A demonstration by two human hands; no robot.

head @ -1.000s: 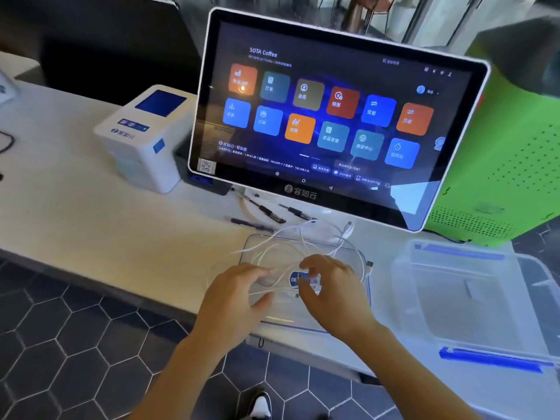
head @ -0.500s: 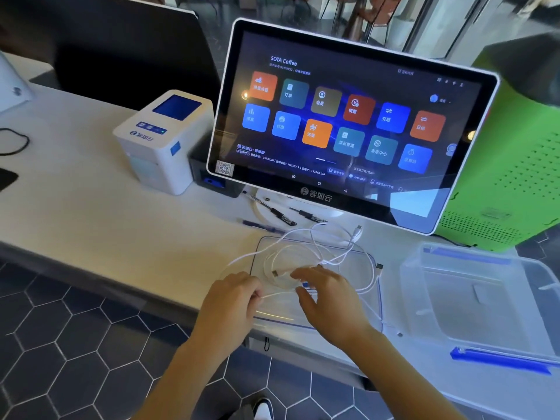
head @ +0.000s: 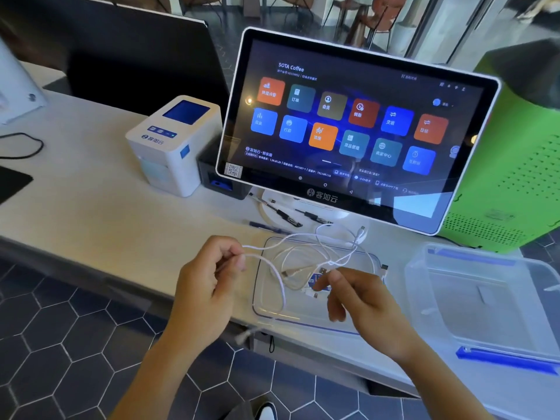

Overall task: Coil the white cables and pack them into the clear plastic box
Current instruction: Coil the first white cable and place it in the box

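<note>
Left hand (head: 209, 280) is up off the bench (head: 91, 213), fingers curled, pinching a strand of the white cables (head: 303, 262) between thumb and fingertips. Right hand (head: 360, 295) sits across from it, thumb and forefinger nipping another strand near a small blue tag, the other fingers hanging loose below. Between the two hands the cables sprawl in a loose tangle over the clear lid (head: 315, 316) lying flat on the bench, one loop sagging from the left hand down toward the lid's near edge. Beyond the right hand, a connector end pokes out past the lid's far rim. The clear plastic box (head: 485, 301) stands open just outside the right hand, blue latch at its near edge. Past both hands, pens (head: 285, 213) lie under the touchscreen terminal (head: 348, 125), and a white label printer (head: 172, 147) stands beyond the left hand.
</note>
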